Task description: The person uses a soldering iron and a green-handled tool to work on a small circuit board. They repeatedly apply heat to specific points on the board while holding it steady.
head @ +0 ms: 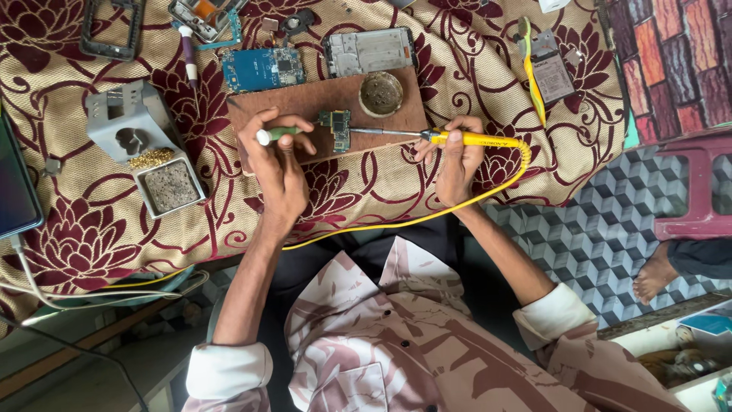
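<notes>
Floral cloth underlies right fingers [450, 145] gripping a yellow soldering iron [457, 138] pointing leftward; left fingers [284, 141] apparently pinch a green tool [276, 135].

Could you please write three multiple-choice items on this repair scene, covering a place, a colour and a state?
1. Where does the small circuit board lie?
A. on the brown board
B. on the tiled floor
C. in the grey stand

2. What colour is the soldering iron's handle?
A. red
B. yellow
C. black

3. What does the left hand hold?
A. nothing
B. a phone frame
C. a green-handled tool

Answers: 1 A, it rests on the brown board; 2 B, the handle in the right hand is yellow; 3 C, fingers grip the green-handled tool.
</notes>
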`<state>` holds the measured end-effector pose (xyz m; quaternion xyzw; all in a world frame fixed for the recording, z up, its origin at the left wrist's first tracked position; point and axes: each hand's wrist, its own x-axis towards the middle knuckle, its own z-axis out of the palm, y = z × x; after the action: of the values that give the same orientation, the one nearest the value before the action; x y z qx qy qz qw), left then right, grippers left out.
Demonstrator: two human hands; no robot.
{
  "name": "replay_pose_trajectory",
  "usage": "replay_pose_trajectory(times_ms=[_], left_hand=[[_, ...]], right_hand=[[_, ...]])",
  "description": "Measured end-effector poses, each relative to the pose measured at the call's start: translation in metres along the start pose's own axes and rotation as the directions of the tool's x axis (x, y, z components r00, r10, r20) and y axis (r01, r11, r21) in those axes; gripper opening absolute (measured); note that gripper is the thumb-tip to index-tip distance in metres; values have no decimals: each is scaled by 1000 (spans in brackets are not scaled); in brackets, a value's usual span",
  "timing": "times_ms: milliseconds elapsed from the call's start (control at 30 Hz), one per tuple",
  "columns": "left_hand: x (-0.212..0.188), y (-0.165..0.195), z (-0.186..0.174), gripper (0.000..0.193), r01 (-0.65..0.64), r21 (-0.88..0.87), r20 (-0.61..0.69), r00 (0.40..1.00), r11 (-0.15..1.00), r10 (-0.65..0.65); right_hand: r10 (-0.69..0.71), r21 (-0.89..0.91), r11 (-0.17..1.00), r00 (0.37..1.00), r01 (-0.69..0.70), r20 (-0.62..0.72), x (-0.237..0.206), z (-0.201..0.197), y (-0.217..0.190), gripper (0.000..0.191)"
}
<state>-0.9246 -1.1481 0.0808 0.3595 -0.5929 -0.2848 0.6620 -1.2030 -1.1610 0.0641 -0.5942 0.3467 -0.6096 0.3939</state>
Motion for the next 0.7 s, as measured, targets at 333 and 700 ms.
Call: replay_pose_trajectory(times_ms=[333, 700], left_hand=[[-8, 1, 4, 21, 111, 34, 27, 993, 993, -112], [-8, -2, -3, 18, -16, -30, 31, 999, 999, 17]], right_hand=[[22, -25, 999, 1000, -21, 21, -2, -6, 2, 29], [51, -11, 999, 998, -51, -21, -4, -2, -1, 26]])
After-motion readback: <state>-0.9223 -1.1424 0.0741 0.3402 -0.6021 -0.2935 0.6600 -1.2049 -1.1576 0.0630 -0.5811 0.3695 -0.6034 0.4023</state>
